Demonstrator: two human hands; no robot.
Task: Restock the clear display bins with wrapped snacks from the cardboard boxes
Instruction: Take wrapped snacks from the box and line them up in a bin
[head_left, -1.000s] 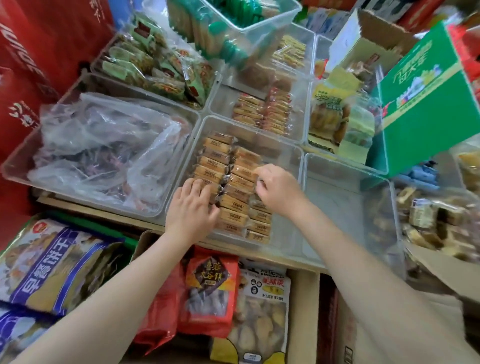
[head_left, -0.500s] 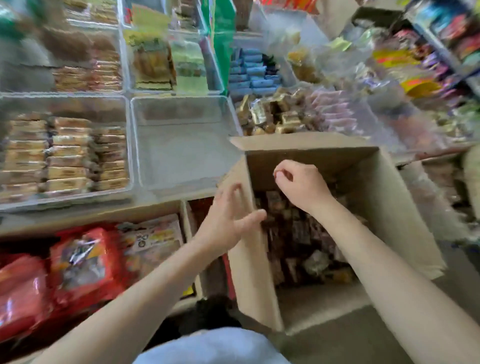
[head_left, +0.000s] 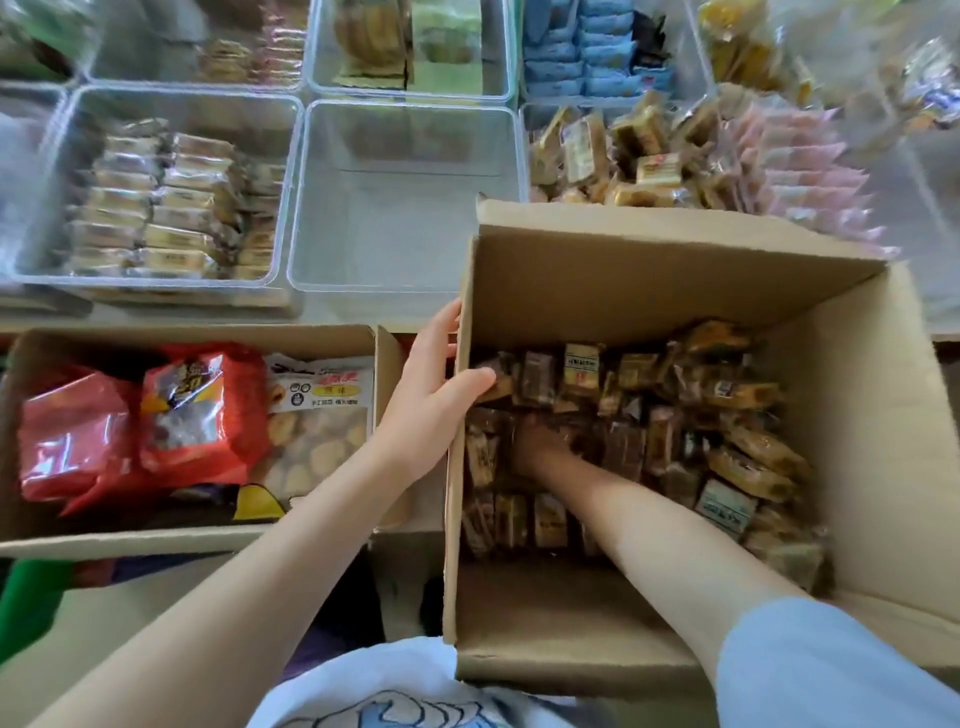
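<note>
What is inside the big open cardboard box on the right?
The big open cardboard box holds a pile of small brown and tan wrapped snacks. The right hand is buried among them, fingers hidden. The left hand grips the box's left wall. The box bottom is covered.

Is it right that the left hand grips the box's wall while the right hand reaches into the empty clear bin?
Not quite. In the head view the right hand is down among the wrapped snacks inside the cardboard box, not in the empty clear bin. The left hand does grip the box's wall.
</note>
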